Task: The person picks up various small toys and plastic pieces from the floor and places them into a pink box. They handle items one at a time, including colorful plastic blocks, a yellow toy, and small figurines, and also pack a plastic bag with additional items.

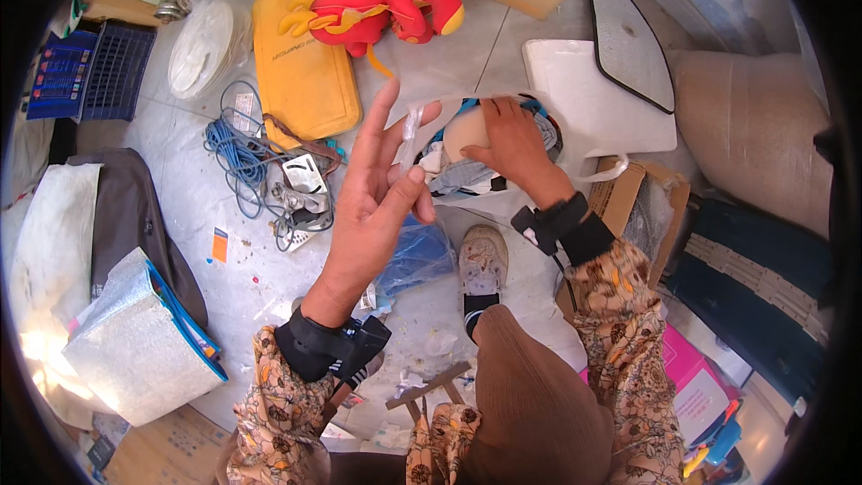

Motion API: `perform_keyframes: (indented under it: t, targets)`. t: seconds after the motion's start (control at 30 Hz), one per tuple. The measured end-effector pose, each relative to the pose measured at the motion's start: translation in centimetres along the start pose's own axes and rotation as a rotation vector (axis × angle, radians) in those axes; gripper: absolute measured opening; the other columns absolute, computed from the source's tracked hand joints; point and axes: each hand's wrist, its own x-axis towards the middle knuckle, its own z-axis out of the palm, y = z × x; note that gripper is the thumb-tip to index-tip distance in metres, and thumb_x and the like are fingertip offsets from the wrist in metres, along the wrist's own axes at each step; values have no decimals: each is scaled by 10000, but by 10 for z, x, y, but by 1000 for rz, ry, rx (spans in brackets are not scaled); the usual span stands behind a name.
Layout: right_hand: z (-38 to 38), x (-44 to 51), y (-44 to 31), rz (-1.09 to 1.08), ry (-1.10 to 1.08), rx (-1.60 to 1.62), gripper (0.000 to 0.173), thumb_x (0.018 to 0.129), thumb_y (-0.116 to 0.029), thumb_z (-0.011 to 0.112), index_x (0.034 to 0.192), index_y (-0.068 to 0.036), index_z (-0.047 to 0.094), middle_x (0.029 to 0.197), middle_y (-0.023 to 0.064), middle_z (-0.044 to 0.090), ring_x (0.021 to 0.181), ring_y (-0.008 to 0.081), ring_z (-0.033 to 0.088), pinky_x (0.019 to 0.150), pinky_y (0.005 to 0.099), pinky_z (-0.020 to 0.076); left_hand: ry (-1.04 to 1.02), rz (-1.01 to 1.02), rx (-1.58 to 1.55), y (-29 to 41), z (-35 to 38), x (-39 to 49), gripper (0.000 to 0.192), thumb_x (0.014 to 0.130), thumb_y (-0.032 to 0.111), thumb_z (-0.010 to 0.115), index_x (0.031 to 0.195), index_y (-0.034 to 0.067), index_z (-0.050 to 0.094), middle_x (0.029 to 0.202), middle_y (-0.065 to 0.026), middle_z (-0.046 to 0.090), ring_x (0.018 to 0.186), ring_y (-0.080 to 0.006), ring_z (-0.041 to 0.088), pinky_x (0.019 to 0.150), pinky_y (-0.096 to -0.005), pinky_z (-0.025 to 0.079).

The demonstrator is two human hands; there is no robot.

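Note:
A clear plastic bag (465, 199) filled with folded clothes (452, 178) and a beige rounded piece (465, 135) lies in front of me. One twisted handle (412, 129) of the bag passes between the fingers of my left hand (377, 195), which holds it up at the bag's left side. My right hand (515, 141) reaches into the mouth of the bag, palm down, its thumb spread over the beige piece and the clothes. Its fingertips are partly hidden at the far rim. The other handle (609, 172) hangs loose to the right.
Beyond the bag lie a red plush dragon (404, 3), a yellow plastic case (306, 60) and a white panel (559, 71). Coiled blue cord (236, 151) is at left, near a silver insulated bag (145, 343). An opened cardboard box (626, 199) stands right; my shoe (483, 259) is below.

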Motion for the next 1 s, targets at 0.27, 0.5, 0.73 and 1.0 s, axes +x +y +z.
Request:
perform_keyframes:
  t: [0.27,0.5,0.73,1.0]
  targets:
    - [-6,-39,4,-81,-130,226,732,603,-209,898,1244,-66,574,1152,185,546,1100,397,546,930,465,445,9,20,-1,-1,-5,-1,793,983,188,630,1637,136,183,1554,-180,443,705,-84,570,680,-220,517]
    - [-49,-93,0,-30,-210,375,721,646,-67,871,1296,-73,559,1218,141,527,1139,384,533,975,437,451,-11,-48,-3,-4,-1,-9,768,973,150,629,1623,112,222,1556,-167,448,715,-76,560,676,-214,507]
    - [-70,-108,19,88,-156,523,552,773,-64,791,1288,-92,598,1127,118,624,1105,330,597,935,382,486,-38,-57,4,-2,-1,-16,681,977,40,562,1598,88,286,1568,-119,448,742,-41,504,667,-193,474]
    - [-77,-122,32,41,-403,659,239,798,35,728,1008,-54,657,977,95,620,935,310,618,831,361,495,-33,-67,19,-2,2,-18,666,973,178,614,1566,51,338,1523,-175,497,722,-62,550,644,-199,484]
